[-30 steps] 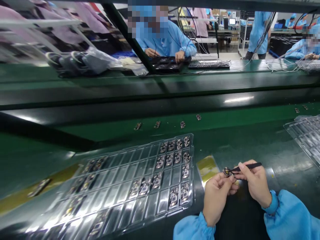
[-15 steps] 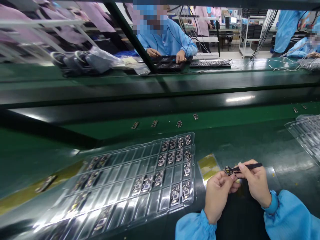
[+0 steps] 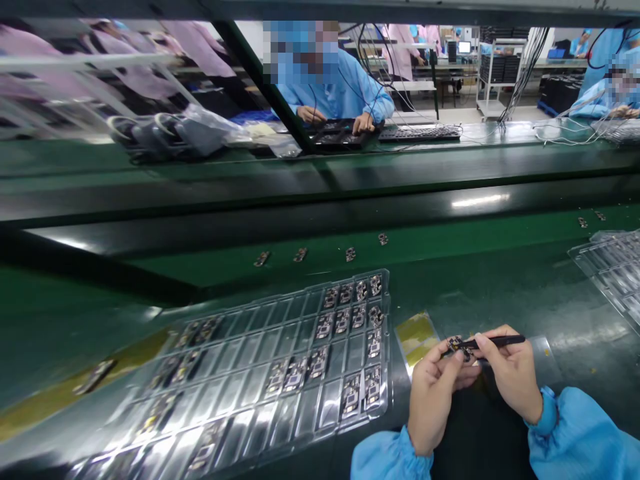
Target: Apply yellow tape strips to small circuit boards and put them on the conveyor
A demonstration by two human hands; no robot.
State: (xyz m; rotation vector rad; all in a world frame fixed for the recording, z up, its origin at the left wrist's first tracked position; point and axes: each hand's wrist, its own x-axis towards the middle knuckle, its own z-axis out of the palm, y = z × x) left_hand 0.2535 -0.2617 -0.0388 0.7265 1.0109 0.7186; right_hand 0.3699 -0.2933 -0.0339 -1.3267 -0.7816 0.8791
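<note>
Between the fingers and thumb of my left hand point(image 3: 436, 390) is a small circuit board point(image 3: 456, 345). My right hand point(image 3: 511, 373) is closed around black tweezers point(image 3: 500, 341), whose tips reach onto the board; whether they pinch a part there is too small to tell. Under and behind my hands lies a sheet of yellow tape pieces point(image 3: 416, 333). To the left of my hands a clear plastic tray point(image 3: 300, 308) carries circuit boards in some of its slots, several of them along its right side.
Several small boards point(image 3: 351, 254) lie in a spaced row on the green strip beyond the tray. A second clear tray point(image 3: 613, 267) is at the right edge. A yellow tape strip point(image 3: 30, 400) lies at left. Across the belt, a person in blue point(image 3: 340, 90) handles black parts.
The board in my left hand has turned a little, and my left thumb has shifted on it. The tweezers stay in my right hand. The view has tilted slightly upward.
</note>
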